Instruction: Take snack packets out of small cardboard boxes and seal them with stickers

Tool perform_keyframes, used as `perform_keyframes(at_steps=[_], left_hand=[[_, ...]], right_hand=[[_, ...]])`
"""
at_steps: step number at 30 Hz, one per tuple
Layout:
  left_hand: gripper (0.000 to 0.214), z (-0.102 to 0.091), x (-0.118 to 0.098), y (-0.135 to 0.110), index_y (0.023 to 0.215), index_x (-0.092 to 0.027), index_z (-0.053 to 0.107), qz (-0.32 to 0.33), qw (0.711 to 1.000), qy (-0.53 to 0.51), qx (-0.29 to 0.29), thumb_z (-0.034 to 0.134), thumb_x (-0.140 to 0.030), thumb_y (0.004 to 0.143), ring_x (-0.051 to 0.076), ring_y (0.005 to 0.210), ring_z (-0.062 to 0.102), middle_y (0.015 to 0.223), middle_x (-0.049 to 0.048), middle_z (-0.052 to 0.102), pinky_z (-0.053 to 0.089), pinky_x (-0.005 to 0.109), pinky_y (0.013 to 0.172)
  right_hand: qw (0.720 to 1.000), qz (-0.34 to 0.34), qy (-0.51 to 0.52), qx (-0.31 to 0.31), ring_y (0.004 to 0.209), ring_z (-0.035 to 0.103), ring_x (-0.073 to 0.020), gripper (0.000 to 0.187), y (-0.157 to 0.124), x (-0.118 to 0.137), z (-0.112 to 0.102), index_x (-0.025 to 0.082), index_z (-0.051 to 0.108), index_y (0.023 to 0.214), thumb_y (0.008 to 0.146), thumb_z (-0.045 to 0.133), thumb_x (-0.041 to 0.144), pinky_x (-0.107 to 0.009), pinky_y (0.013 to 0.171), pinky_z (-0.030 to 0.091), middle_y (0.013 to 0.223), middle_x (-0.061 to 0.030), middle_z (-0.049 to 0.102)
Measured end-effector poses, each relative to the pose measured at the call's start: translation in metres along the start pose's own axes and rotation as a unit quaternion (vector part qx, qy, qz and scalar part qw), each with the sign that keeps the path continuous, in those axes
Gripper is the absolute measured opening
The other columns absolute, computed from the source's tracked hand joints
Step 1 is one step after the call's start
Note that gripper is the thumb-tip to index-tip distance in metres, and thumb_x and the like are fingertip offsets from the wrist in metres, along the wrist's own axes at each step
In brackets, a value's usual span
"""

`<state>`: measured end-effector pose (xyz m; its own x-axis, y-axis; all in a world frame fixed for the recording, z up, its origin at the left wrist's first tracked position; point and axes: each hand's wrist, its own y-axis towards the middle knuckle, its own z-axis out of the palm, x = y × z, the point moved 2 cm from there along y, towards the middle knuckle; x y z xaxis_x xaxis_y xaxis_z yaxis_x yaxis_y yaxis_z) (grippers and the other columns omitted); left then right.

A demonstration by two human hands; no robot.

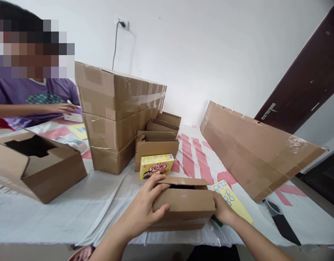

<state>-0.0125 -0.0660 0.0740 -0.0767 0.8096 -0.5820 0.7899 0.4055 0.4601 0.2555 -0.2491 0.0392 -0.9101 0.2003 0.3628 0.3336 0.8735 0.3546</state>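
Observation:
A small brown cardboard box (184,203) lies at the near edge of the table, its top flaps partly folded with a dark gap showing. My left hand (145,208) grips its left end, fingers over the top flap and thumb on the front face. My right hand (223,210) holds its right end, fingers mostly hidden behind the box. A yellow snack box (156,165) with red lettering stands just behind it, apart from both hands.
Three large taped cartons (115,116) are stacked at centre-left, with flat folded boxes (158,141) beside them. An open box (40,165) sits left. Long flat cardboard (254,148) leans at right. A yellow sheet (232,199) lies nearby. Another person's hand (62,108) rests far left.

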Motion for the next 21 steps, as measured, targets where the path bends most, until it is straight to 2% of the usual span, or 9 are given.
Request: perform_keyframes(at_steps=[3, 5, 8, 10, 12, 14, 17, 19, 21], left_hand=[[0.033, 0.0, 0.0, 0.0, 0.114, -0.026, 0.059, 0.005, 1.0, 0.0, -0.007, 0.06, -0.027, 0.081, 0.033, 0.131, 0.043, 0.14, 0.0095, 0.044, 0.041, 0.049, 0.107], [0.032, 0.0, 0.0, 0.001, 0.113, -0.025, 0.06, 0.01, 1.0, -0.003, -0.013, 0.06, -0.026, 0.08, 0.033, 0.13, 0.043, 0.138, 0.0098, 0.045, 0.041, 0.049, 0.107], [0.033, 0.001, 0.001, 0.002, 0.112, -0.025, 0.06, 0.016, 1.0, -0.004, -0.015, 0.061, -0.025, 0.079, 0.033, 0.131, 0.042, 0.138, 0.0101, 0.046, 0.04, 0.049, 0.107], [0.034, 0.002, 0.002, 0.002, 0.113, -0.025, 0.059, 0.017, 1.0, -0.005, -0.015, 0.061, -0.025, 0.079, 0.033, 0.131, 0.042, 0.138, 0.01, 0.045, 0.04, 0.049, 0.107], [0.034, 0.003, 0.002, 0.002, 0.114, -0.025, 0.059, 0.016, 1.0, -0.006, -0.013, 0.06, -0.025, 0.08, 0.032, 0.132, 0.041, 0.139, 0.0099, 0.043, 0.041, 0.048, 0.107], [0.033, 0.002, 0.001, 0.001, 0.114, -0.026, 0.058, 0.014, 1.0, -0.004, -0.007, 0.059, -0.025, 0.081, 0.032, 0.132, 0.04, 0.14, 0.01, 0.042, 0.04, 0.049, 0.107], [0.034, 0.001, -0.001, 0.0, 0.115, -0.025, 0.058, 0.005, 1.0, 0.001, -0.002, 0.06, -0.025, 0.081, 0.033, 0.133, 0.04, 0.14, 0.0105, 0.042, 0.039, 0.049, 0.108], [0.035, 0.0, -0.002, -0.001, 0.115, -0.024, 0.058, 0.003, 1.0, 0.001, -0.004, 0.06, -0.025, 0.08, 0.033, 0.133, 0.04, 0.14, 0.0105, 0.042, 0.039, 0.049, 0.108], [0.035, 0.0, -0.002, -0.001, 0.115, -0.024, 0.058, 0.005, 1.0, -0.001, -0.007, 0.06, -0.025, 0.08, 0.033, 0.133, 0.039, 0.14, 0.0105, 0.042, 0.038, 0.049, 0.109]], right_hand=[[0.998, 0.038, 0.016, -0.046, 0.089, 0.066, -0.0239, 0.027, 0.031, 0.009, -0.029, 0.018, 0.064, 0.1, 0.09, 0.042, 0.03, -0.04, 0.077, 0.054, 0.097, -0.0097, 0.07], [0.997, 0.035, 0.047, -0.051, 0.096, 0.065, -0.0222, 0.029, 0.048, 0.029, -0.042, 0.019, 0.062, 0.105, 0.093, 0.039, 0.032, -0.039, 0.082, 0.053, 0.106, -0.01, 0.069], [0.991, -0.015, 0.135, 0.018, 0.105, 0.062, -0.0207, 0.024, 0.065, 0.075, -0.044, 0.022, 0.062, 0.109, 0.092, 0.046, 0.03, -0.036, 0.088, 0.052, 0.111, -0.0072, 0.068], [0.983, -0.063, 0.156, 0.071, 0.107, 0.061, -0.0202, 0.025, 0.073, 0.104, -0.037, 0.023, 0.06, 0.113, 0.09, 0.05, 0.024, -0.035, 0.089, 0.052, 0.112, -0.006, 0.068], [0.979, -0.095, 0.154, 0.095, 0.103, 0.063, -0.0198, 0.029, 0.079, 0.121, -0.029, 0.023, 0.06, 0.113, 0.086, 0.052, 0.016, -0.036, 0.089, 0.051, 0.106, -0.0052, 0.069], [0.978, -0.102, 0.157, 0.091, 0.095, 0.064, -0.0191, 0.024, 0.083, 0.127, -0.025, 0.022, 0.063, 0.103, 0.083, 0.054, 0.012, -0.035, 0.087, 0.051, 0.097, -0.004, 0.07], [0.974, -0.072, 0.206, 0.056, 0.085, 0.065, -0.0175, 0.01, 0.082, 0.123, -0.027, 0.021, 0.063, 0.09, 0.084, 0.055, 0.018, -0.032, 0.078, 0.053, 0.088, -0.0024, 0.068], [0.971, -0.056, 0.228, 0.041, 0.081, 0.064, -0.0169, 0.009, 0.078, 0.12, -0.032, 0.021, 0.061, 0.09, 0.087, 0.054, 0.023, -0.03, 0.074, 0.053, 0.087, -0.0021, 0.068], [0.977, -0.081, 0.19, 0.042, 0.083, 0.063, -0.0179, 0.011, 0.073, 0.121, -0.037, 0.021, 0.062, 0.092, 0.088, 0.052, 0.022, -0.032, 0.075, 0.052, 0.087, -0.0028, 0.067]])
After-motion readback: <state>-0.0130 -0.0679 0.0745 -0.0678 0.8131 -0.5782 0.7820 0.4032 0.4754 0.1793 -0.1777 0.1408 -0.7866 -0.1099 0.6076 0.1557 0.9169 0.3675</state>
